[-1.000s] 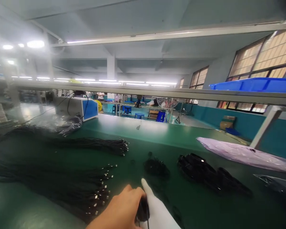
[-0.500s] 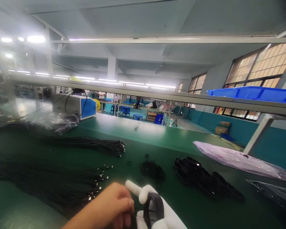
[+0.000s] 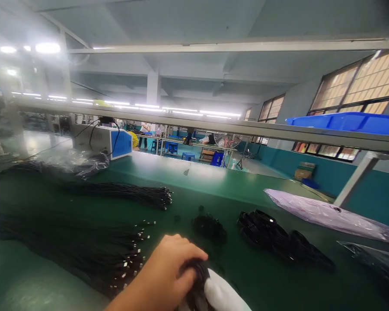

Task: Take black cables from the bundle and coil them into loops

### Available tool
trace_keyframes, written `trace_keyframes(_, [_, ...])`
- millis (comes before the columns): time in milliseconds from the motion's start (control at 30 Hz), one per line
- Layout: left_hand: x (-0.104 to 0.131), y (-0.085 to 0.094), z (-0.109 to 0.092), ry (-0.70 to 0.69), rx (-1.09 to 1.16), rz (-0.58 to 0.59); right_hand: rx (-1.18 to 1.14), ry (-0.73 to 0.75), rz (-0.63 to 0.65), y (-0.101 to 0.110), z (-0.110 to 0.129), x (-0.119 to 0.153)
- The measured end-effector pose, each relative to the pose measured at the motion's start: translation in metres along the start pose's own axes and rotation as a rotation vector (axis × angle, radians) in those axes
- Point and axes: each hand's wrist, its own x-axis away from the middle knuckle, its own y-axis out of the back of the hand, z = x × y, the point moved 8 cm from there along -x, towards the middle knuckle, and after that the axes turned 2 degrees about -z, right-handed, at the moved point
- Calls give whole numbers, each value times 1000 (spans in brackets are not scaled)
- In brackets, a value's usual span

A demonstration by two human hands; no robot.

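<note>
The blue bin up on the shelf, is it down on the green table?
No, the blue bin sits up on the metal shelf, well above the green table.

On the counter (image 3: 214, 181), cable bundles (image 3: 84, 250) lie at left, a second bundle (image 3: 132, 194) behind them. Coils (image 3: 278, 237) lie right of centre, a small coil (image 3: 210, 226) to their left. A bag (image 3: 327, 214) lies far right. A machine (image 3: 103, 140) stands at back left; a bin (image 3: 346, 122) sits on the shelf (image 3: 214, 125) above.
</note>
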Motion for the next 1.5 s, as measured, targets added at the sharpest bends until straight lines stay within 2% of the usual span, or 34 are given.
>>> trace_keyframes(67, [-4, 4, 7, 49, -27, -11, -77, -39, -49, 6, -10, -8])
trace_keyframes(167, [-10, 0, 22, 99, 179, 95, -237, -159, -202, 18, -28, -18])
trace_keyframes(233, [-12, -2, 34, 144, 272, 107, -234, -215, -226, 19, -34, -18])
trace_keyframes(400, [-14, -3, 53, 244, 140, -28, 138, -85, -122, 6, -9, -6])
trace_keyframes(500, [-6, -3, 62, 278, 143, -188, 117, -117, -86, 4, -9, -2])
trace_keyframes(567, [0, -18, 72, 326, 263, -155, 119, -103, -79, 4, -8, -6])
trace_keyframes(633, [6, -39, 80, 363, 416, -62, 235, -45, -104, 3, -3, -10])
trace_keyframes(700, [9, -49, 85, 378, 509, -48, 363, -26, -118, -1, 3, -10])
trace_keyframes(800, [12, -53, 83, 381, 595, -44, 405, -62, -80, -14, 11, -5])
trace_keyframes(967, [13, -49, 74, 349, 759, 2, 136, -27, 93, -26, 12, -3])
trace_keyframes(1033, [14, -46, 73, 339, 741, 27, 120, -33, 110, -22, 4, -5])
trace_keyframes(1100, [16, -44, 76, 363, 630, 44, 96, -22, 83, -15, -1, -8])
trace_keyframes(1133, [17, -38, 78, 369, 525, 6, 83, -26, 69, -13, -4, -9])
trace_keyframes(1200, [18, -21, 74, 306, 272, -156, 108, -24, 51, -9, -6, -12])
trace_keyframes(1267, [21, -7, 60, 151, 67, -315, 227, 10, 15, -4, -4, -16])
trace_keyframes(1300, [22, -6, 53, 73, 11, -357, 287, 25, -4, -2, -3, -18])
trace_keyframes(1400, [25, -9, 47, -19, -54, -426, 343, 2, -37, -1, -3, -22])
trace_keyframes(1500, [23, -8, 53, 20, -42, -486, 279, -6, -4, -8, -4, -20])
